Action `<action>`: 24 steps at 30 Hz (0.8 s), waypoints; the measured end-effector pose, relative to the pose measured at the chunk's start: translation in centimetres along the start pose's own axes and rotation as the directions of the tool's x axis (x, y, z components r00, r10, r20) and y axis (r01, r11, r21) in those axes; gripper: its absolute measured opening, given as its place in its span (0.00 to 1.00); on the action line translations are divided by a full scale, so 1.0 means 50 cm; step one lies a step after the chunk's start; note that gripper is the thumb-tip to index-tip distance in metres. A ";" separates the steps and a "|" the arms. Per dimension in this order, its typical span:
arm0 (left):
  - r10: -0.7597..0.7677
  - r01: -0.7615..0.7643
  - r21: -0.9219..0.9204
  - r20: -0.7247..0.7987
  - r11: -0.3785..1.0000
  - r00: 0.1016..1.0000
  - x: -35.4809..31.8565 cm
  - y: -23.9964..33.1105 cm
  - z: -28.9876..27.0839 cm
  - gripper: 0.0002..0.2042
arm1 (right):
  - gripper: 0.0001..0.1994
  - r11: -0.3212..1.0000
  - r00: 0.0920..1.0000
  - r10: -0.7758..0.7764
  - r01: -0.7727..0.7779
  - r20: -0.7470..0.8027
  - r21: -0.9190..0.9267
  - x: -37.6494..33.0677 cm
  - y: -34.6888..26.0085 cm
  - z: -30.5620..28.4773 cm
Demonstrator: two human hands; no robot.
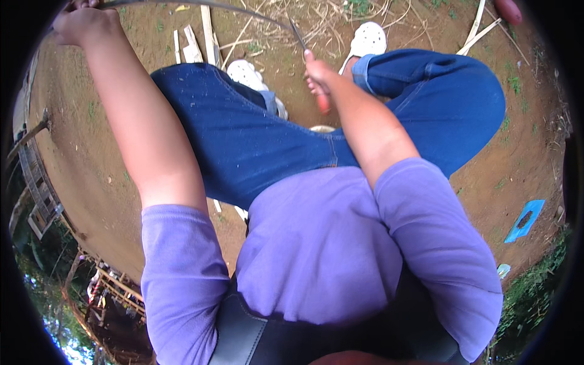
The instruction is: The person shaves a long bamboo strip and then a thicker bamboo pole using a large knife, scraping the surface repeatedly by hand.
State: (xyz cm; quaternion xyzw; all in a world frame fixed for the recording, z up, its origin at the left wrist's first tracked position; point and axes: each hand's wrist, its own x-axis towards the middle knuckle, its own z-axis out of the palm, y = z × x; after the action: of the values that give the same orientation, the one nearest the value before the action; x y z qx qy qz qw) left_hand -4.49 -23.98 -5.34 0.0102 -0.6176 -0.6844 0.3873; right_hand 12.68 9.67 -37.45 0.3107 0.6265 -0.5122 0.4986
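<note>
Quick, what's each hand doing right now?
Left hand: closed, holding a long thin strip.
Right hand: closed, holding a knife by its orange-red handle.

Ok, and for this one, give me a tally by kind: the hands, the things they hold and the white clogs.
Hands: 2 (left hand, right hand)
Orange-handled knife: 1
Long thin strip: 1
White clogs: 2
Total: 6
</note>
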 end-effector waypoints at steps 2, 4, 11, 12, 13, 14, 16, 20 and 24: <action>-0.004 0.004 -0.013 -0.053 1.000 0.999 0.001 0.013 0.003 0.06 | 0.34 0.954 0.989 0.001 -0.047 0.151 0.297 0.002 -0.012 0.015; -0.005 0.001 -0.060 -0.062 0.998 0.998 0.004 0.028 0.001 0.06 | 0.34 0.932 0.981 -0.064 -0.007 0.185 0.363 0.000 -0.038 0.020; -0.057 0.056 -0.053 -0.027 0.997 0.998 -0.040 0.035 0.039 0.05 | 0.35 0.979 0.977 -0.205 0.205 -0.059 -0.006 0.008 -0.068 0.004; -0.071 0.068 -0.072 -0.031 0.995 0.997 -0.030 0.033 0.037 0.04 | 0.36 0.975 0.969 -0.212 0.199 -0.128 -0.102 0.006 -0.066 0.006; -0.080 0.077 -0.080 -0.030 0.994 0.996 -0.023 0.032 0.033 0.04 | 0.38 0.963 0.955 -0.223 0.185 -0.196 -0.197 0.004 -0.065 0.009; -0.089 0.086 -0.088 -0.028 0.992 0.996 -0.017 0.030 0.027 0.04 | 0.39 0.951 0.940 -0.258 0.205 -0.225 -0.231 0.003 -0.064 0.012; -0.116 0.113 -0.106 -0.027 0.988 0.993 -0.008 0.023 0.011 0.04 | 0.39 0.943 0.928 -0.274 0.207 -0.252 -0.262 0.001 -0.068 0.020; -0.123 0.119 -0.071 -0.058 0.990 0.991 -0.018 0.015 0.022 0.06 | 0.40 0.885 0.920 -0.340 0.243 -0.194 -0.398 0.012 -0.072 0.013; -0.120 0.120 -0.102 0.009 0.988 0.993 -0.016 0.008 0.056 0.08 | 0.39 0.880 0.885 -0.350 0.198 -0.308 -0.431 0.061 -0.059 0.006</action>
State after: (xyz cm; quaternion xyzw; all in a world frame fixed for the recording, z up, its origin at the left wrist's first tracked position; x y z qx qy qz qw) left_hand -5.08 -21.18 -4.71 0.0265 -0.5806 -0.7372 0.3445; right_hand 9.16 8.20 -39.34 0.2048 0.8373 -0.3750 0.3412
